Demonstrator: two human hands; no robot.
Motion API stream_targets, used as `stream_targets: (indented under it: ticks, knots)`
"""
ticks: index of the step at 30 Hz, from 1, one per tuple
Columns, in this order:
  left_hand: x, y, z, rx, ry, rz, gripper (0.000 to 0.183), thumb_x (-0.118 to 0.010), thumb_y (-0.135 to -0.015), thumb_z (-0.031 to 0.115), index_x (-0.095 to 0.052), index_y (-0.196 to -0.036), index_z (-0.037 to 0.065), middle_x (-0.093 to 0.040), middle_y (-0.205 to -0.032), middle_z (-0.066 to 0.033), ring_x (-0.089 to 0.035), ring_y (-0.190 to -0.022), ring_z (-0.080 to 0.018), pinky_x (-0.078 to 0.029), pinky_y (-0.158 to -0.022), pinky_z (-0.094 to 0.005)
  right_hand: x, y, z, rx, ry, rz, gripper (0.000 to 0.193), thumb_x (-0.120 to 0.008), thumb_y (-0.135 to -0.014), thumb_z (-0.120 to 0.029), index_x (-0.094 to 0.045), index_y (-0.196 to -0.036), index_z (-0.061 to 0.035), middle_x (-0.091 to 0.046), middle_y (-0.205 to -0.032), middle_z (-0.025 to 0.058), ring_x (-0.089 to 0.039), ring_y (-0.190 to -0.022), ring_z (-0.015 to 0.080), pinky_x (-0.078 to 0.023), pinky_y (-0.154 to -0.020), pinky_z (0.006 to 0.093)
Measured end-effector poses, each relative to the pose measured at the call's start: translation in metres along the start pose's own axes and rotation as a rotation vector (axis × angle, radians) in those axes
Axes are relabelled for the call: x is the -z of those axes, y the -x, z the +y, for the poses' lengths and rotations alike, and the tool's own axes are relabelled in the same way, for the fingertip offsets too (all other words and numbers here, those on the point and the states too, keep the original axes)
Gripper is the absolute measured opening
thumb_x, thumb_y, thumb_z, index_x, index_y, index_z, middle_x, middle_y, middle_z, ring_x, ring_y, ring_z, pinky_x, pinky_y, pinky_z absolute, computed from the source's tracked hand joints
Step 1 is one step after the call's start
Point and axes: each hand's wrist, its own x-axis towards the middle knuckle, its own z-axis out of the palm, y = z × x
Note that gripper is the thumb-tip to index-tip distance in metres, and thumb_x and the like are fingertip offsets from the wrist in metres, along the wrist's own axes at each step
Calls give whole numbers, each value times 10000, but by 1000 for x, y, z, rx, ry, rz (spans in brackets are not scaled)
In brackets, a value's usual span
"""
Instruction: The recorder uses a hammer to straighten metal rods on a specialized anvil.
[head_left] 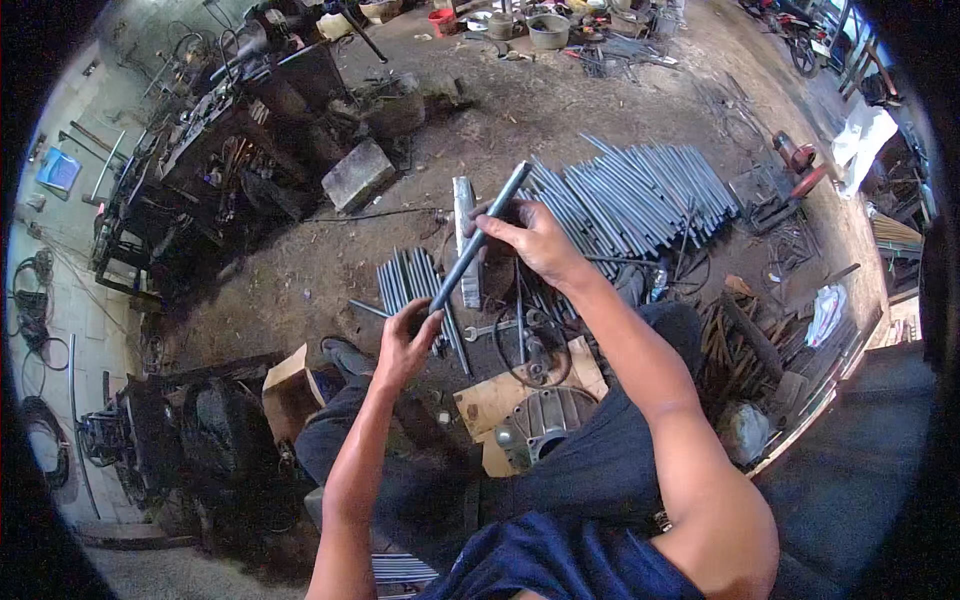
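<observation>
The person holds one grey steel rod (478,236) in both hands, slanted above the lap and the dirt floor (520,110). The left hand (403,345) is curled around the rod's lower end; the right hand (532,238) grips it nearer the upper end, fingers wrapped over the shaft.

Handling: the rod appears stiff and straight, with no sag between the hands. It is judged moderately heavy for its thickness, smooth, possibly oily and so inclined to slip, and not fragile. Holds spaced well apart along the shaft, as now, look the soundest way to control it.

Like rods lie close by: a small bundle (408,280) just beyond the left hand and a large pile (630,195) beyond the right. An open-ended spanner (488,329) and a grey cast housing (545,420) lie near the knees.

Not determinable: the rod's end faces, whether threaded or cut; its lower tip, covered by the left palm; the cluttered workbench (220,150), which is too dark and distorted near the rim to itemise.
</observation>
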Motion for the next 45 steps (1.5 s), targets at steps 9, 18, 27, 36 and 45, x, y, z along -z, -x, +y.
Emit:
stream_targets:
  ticks: [9,18,27,36,45]
  knots:
    - [21,9,47,36,90,-14,240,-556,-917,193,-567,-964,-42,-486,-638,31,-425,-547,-39,-349,-486,-213,-9,-6,-25,100,-78,-79,228,-644,-818,-74,-607,-1017,30,-662,-889,113,-648,-794,169,-543,-689,287]
    - [12,-3,72,-139,-73,102,248,-590,-889,131,-561,-1073,-34,-535,-716,17,-452,-605,-48,-377,-522,-210,-3,3,-51,205,11,81,154,-709,-783,-140,-659,-855,-14,-662,-777,39,-610,-715,113,-483,-675,263]
    - [10,-1,50,-187,-83,48,307,-594,-884,201,-593,-1014,-78,-556,-679,8,-484,-638,-53,-401,-557,-224,7,22,-27,171,-6,86,136,-694,-783,-104,-648,-869,-10,-657,-822,52,-609,-744,123,-484,-681,261]
    - [0,-19,0,-283,-54,110,255,-643,-833,83,-577,-1057,-21,-586,-702,-27,-465,-609,-50,-391,-536,-211,-1,11,8,101,49,190,109,-686,-795,-87,-653,-852,1,-660,-792,43,-599,-708,99,-466,-669,240]
    - [-4,-22,-26,-212,97,1,237,-557,-887,75,-553,-1088,-51,-620,-744,-40,-517,-620,-66,-434,-561,-225,-12,0,20,180,231,223,150,-687,-791,-91,-645,-868,31,-661,-800,59,-592,-715,91,-467,-671,245]
